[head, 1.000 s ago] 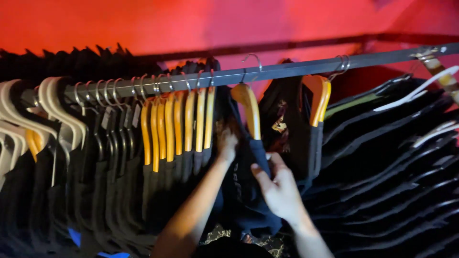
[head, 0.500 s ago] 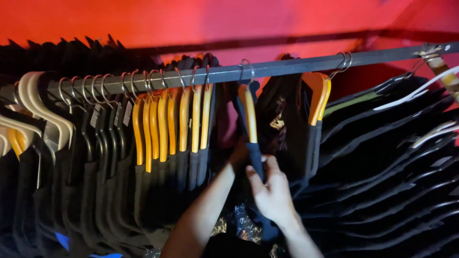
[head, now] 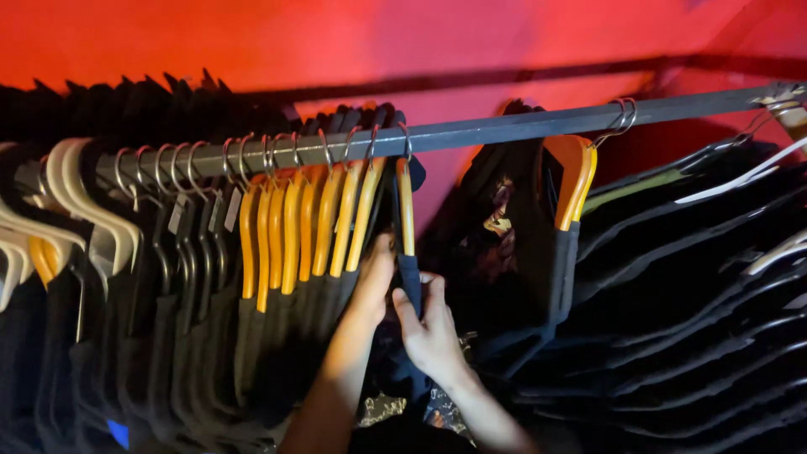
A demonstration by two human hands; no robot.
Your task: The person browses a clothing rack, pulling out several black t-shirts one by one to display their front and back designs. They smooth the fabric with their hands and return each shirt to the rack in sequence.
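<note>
Head view, left hand (head: pixel 372 282) and right hand (head: pixel 430 332) raised, gripping dark garment (head: pixel 411 290)

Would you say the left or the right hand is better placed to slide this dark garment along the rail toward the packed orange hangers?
Probably the left hand: it lies between the dark garment and the packed orange hangers, while the right hand grips the garment from the outer side.
</note>
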